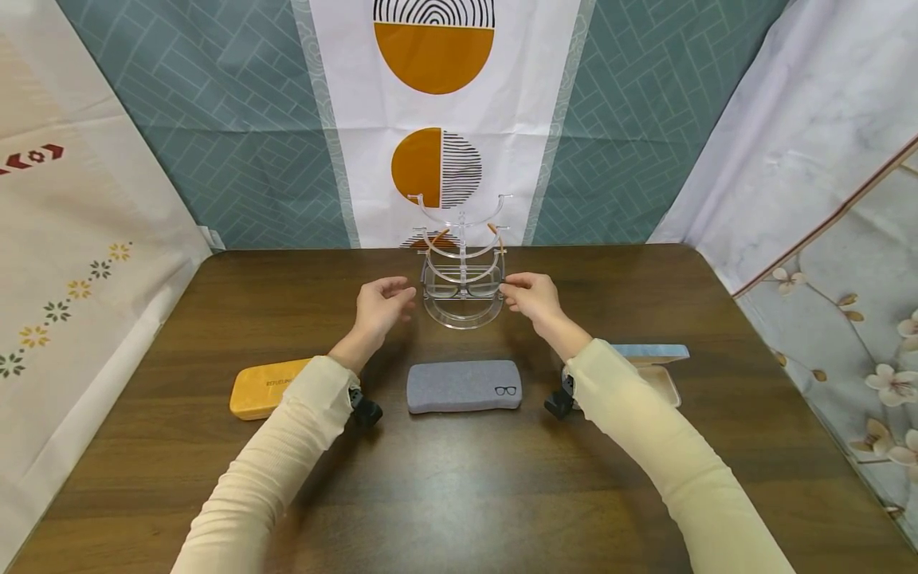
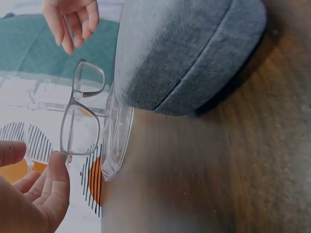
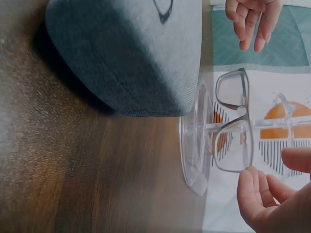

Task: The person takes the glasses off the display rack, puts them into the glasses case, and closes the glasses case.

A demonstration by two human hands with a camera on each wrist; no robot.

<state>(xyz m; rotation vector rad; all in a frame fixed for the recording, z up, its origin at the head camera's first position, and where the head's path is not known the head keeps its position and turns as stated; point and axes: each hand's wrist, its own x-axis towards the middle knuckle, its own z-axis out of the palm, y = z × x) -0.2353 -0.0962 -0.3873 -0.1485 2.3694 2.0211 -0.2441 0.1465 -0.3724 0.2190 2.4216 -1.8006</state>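
A pair of glasses (image 1: 462,292) with a grey frame rests on a low tier of the clear display stand (image 1: 459,323), lenses facing me and orange temple tips to the back. My left hand (image 1: 383,307) is just left of the frame, thumb and fingers parted. On the other side my right hand (image 1: 534,299) has its fingertips right at the frame's right edge. In the right wrist view the right thumb stands apart from the fingers (image 3: 249,189), with the glasses (image 3: 247,114) just beyond them. Neither hand curls round the frame.
A grey glasses case (image 1: 462,387) lies closed in front of the stand. To the left is a yellow case (image 1: 265,391), partly behind the left sleeve. An open case with a blue lid (image 1: 656,351) sits on the right, partly hidden by the right arm. Patterned cloth (image 1: 610,159) hangs behind.
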